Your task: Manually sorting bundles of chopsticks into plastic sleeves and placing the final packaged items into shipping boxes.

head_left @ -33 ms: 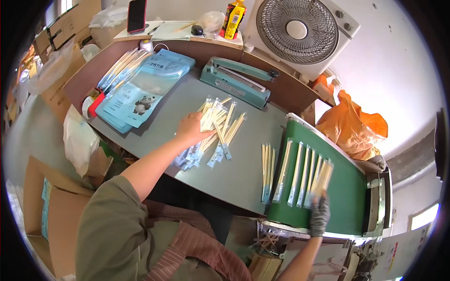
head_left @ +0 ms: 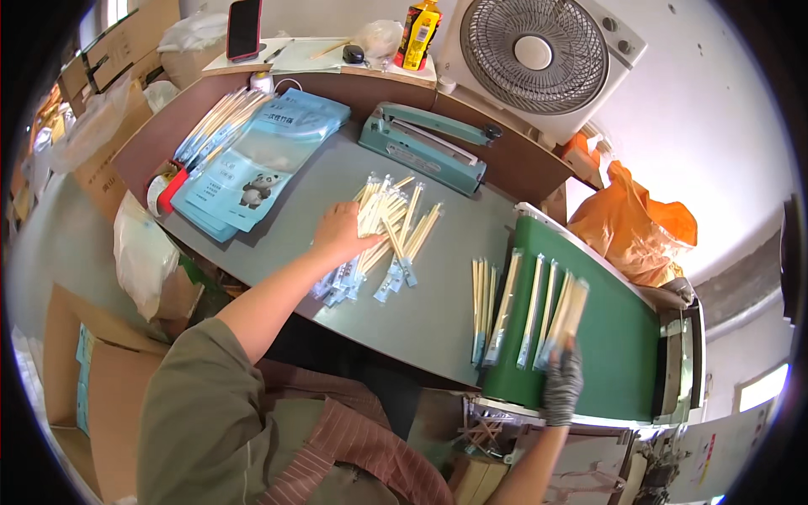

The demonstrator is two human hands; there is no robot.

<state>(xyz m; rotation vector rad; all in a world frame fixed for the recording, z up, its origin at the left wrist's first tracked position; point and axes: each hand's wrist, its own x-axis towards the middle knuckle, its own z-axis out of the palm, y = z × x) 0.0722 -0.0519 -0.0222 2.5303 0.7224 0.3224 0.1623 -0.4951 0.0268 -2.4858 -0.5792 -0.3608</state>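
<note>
My bare left hand (head_left: 340, 233) is curled around part of a loose pile of wrapped chopsticks (head_left: 390, 220) on the grey tabletop; its fingertips are partly hidden. In a grey glove, my right hand (head_left: 564, 385) grips the lower end of a bunch of wrapped chopsticks (head_left: 569, 313), blurred by motion, over the green conveyor belt (head_left: 619, 353). Left of that bunch, several single wrapped pairs lie in a row on the belt, among them one pair of chopsticks (head_left: 529, 313). A small group of chopsticks (head_left: 483, 303) rests on the table beside the belt's left edge.
A teal sealing machine (head_left: 423, 150) stands at the table's back. Blue printed bags (head_left: 257, 172), more chopsticks (head_left: 220, 124) and red-handled scissors (head_left: 174, 188) lie at the left. A fan (head_left: 534, 55) and orange bag (head_left: 631, 223) are beyond; an open carton (head_left: 118, 396) sits lower left.
My right hand has moved a little left along the belt, and fewer single pairs now lie apart from its bunch. My left hand has stayed on the pile.
</note>
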